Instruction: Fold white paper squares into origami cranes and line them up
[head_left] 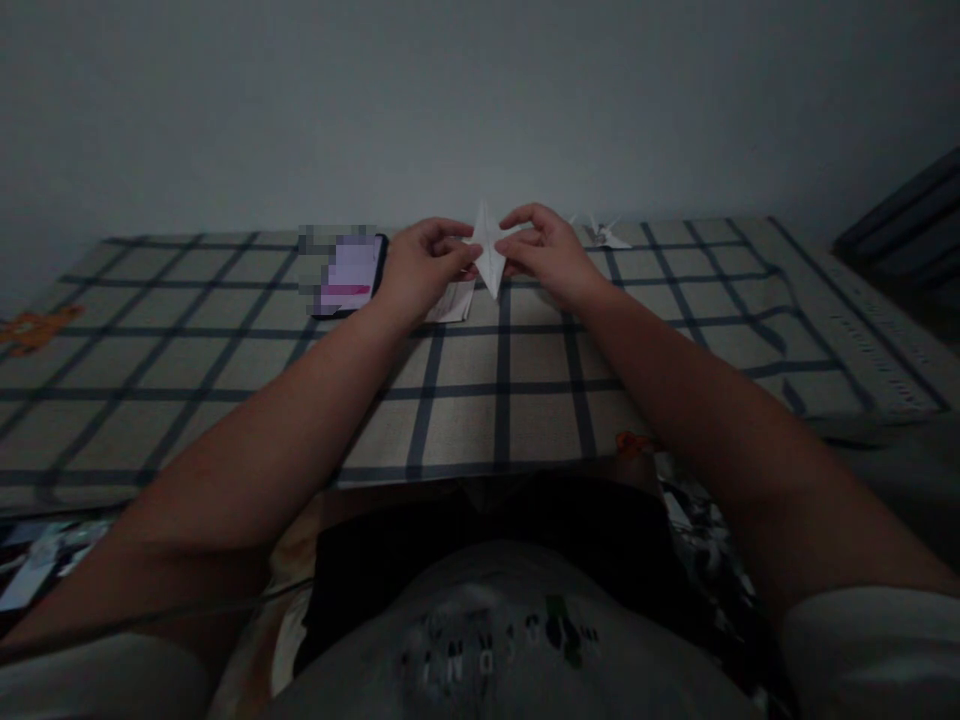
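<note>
Both hands are up around the middle of the frame, a bit above center, pinching one bit of folded paper point(490, 255) between them. Left hand point(424, 262) has its thumb and fingertips closed on the paper's left edge, and the right hand point(553, 255) does the same on the right edge, fingers curled. The paper's white, long and pointy at top and bottom, with a crease down the middle, held pretty much upright.

Just below the left hand there's some flat paper point(452, 302) lying on the table, partly hidden by that hand. Left of that, upper left of center, is a phone point(352, 275) with a lit screen, part of it pixelated. Over at upper right of center, just past the right hand, sits a folded paper bird point(607, 236), kinda spiky.

All of it's on a checked tablecloth point(465, 360), pale with dark lines, with an orange patch point(37, 328) at the far left. Plain grey wall point(480, 100) fills the top. Bottom of the frame is a grey shirt point(495, 600) with lettering on it.
</note>
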